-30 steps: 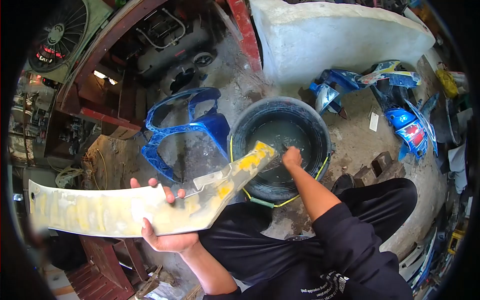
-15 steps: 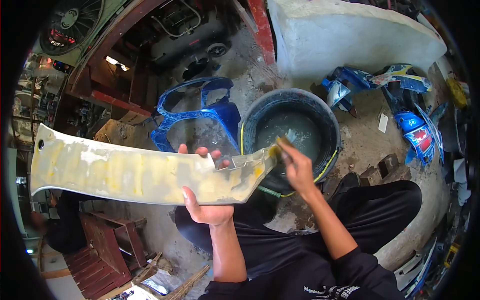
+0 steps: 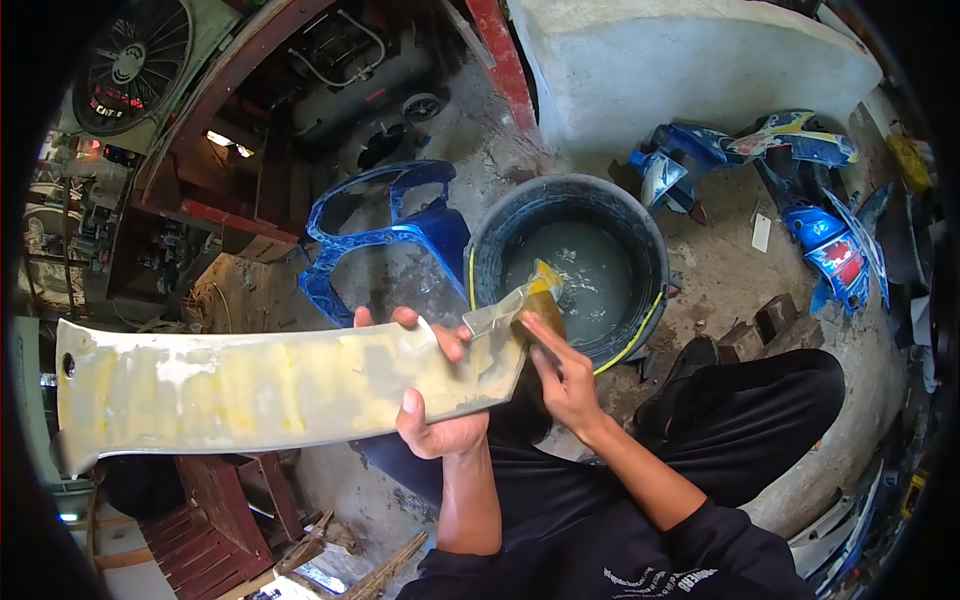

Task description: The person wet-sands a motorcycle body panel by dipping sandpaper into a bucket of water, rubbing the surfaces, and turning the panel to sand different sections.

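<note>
My left hand point(image 3: 445, 432) grips a long vehicle body panel point(image 3: 250, 385), patched in grey, white and yellowish filler, from underneath. The thumb lies on its near edge, and the fingertips show past its far edge at a notch. The wide end points left; the narrow, angled end hangs over the near side of a black bucket point(image 3: 657, 235) of cloudy water. At that narrow end my right hand point(image 3: 570, 388) presses a brownish piece of sandpaper point(image 3: 546, 318) against the panel, fingers stretched along it.
A blue plastic frame point(image 3: 425, 225) lies on the floor left of the bucket. Blue fairing parts point(image 3: 825, 240) lie at the right, near a pale wall point(image 3: 690, 80). Wooden blocks point(image 3: 775, 318) sit by my foot. A red-brown slatted wooden piece point(image 3: 215, 510) stands lower left.
My right hand has moved down and left with the sandpaper along the panel's narrow end. The panel's wide end has dropped lower in view, and my left hand has shifted slightly right.
</note>
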`<state>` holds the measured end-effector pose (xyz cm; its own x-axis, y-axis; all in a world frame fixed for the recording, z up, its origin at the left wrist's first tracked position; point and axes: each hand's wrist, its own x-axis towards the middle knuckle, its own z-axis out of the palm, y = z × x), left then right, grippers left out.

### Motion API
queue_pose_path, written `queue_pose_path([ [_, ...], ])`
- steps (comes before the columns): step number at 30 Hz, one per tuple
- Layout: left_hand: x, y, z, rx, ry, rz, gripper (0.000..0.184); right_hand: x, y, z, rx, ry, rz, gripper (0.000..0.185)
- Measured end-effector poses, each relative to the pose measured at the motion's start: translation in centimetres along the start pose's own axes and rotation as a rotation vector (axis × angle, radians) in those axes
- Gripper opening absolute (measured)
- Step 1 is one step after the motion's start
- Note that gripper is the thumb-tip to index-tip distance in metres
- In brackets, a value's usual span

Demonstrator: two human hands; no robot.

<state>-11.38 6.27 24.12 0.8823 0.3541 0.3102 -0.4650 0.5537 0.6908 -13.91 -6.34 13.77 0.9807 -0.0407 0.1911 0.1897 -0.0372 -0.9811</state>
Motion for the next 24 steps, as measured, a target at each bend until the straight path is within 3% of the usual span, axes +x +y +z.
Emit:
queue_pose_path([
  [3, -0.1, 0.0, 0.0, -0.069, -0.012, -0.010, 0.091, -1.9, -1.4, -0.3, 0.020, -0.128, -0.180, 0.042],
  [5, -0.1, 0.0, -0.1, -0.116, -0.028, -0.042, 0.092, -1.9, -0.8, -0.4, 0.039, -0.143, -0.184, 0.044],
  [7, -0.4, -0.2, -0.2, -0.088, -0.071, -0.028, 0.090, -0.7, 1.3, -0.5, -0.011, 0.014, 0.068, 0.046],
  [9, -0.2, -0.3, -0.3, -0.064, -0.121, -0.019, 0.088, -0.4, 1.2, -0.7, -0.003, 0.043, 0.096, 0.045],
  [11, -0.1, 0.0, -0.3, -0.091, -0.120, -0.011, 0.090, -1.3, -0.7, -0.7, 0.009, -0.092, -0.140, 0.039],
  [13, -0.3, -0.1, -0.4, -0.081, -0.095, -0.020, 0.090, -1.6, -1.0, -0.5, 0.039, -0.127, -0.169, 0.040],
  [15, -0.6, -0.2, -0.2, -0.073, -0.074, -0.017, 0.091, -0.8, 0.9, -0.5, -0.001, 0.016, 0.145, 0.044],
  [17, -0.7, -0.1, 0.2, -0.042, -0.102, -0.021, 0.091, -0.6, 1.4, -0.5, 0.040, 0.060, 0.242, 0.046],
  [19, -0.5, 0.1, -0.4, -0.022, -0.104, -0.011, 0.091, -1.8, -1.3, -0.1, 0.046, -0.056, -0.038, 0.046],
  [21, -0.3, 0.2, -0.6, -0.105, -0.095, -0.005, 0.091, -2.0, -2.8, 0.0, 0.062, -0.105, -0.120, 0.042],
  [24, -0.9, -0.2, -0.5, -0.068, -0.078, -0.004, 0.091, -1.0, -0.9, 0.5, 0.023, 0.050, 0.168, 0.040],
])
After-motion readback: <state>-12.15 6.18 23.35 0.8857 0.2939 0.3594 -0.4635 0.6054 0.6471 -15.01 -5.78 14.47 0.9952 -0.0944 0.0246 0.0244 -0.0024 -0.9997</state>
